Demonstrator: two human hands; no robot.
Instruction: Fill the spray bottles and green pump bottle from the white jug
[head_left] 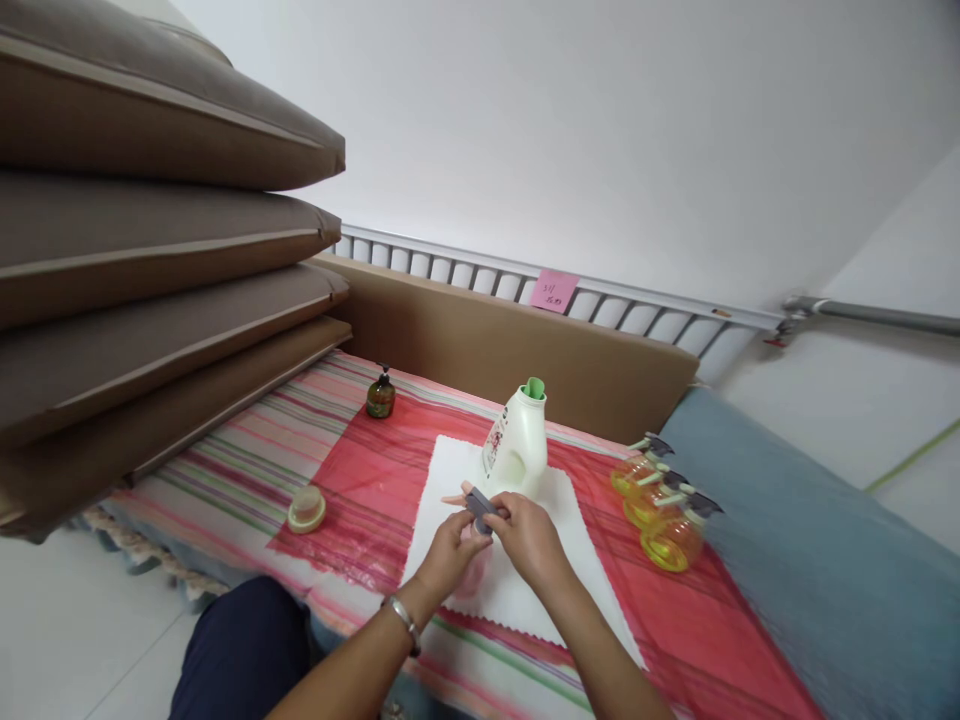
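Observation:
Over the white mat, my left hand (452, 548) and my right hand (527, 532) meet at a grey pump head (480, 506). The fingers of both hands are closed on it, the left ones lower, near its collar. A pale, narrow piece, seemingly its spout, points left. Below my hands stands a clear pinkish bottle (472, 578), partly hidden by my left hand; I cannot tell how firmly the pump head sits on it. Just behind is a large cream jug with a handle (531, 435) and a green piece in its mouth (534, 388).
Several pump bottles with yellow liquid (670, 540) stand at the right. A dark green pump bottle (380, 397) is at the back left, and a round lidded tub (306, 510) nearer. The white scalloped mat (581, 570) lies on red sheeting (367, 500). Stacked cushions (172, 220) rise at left.

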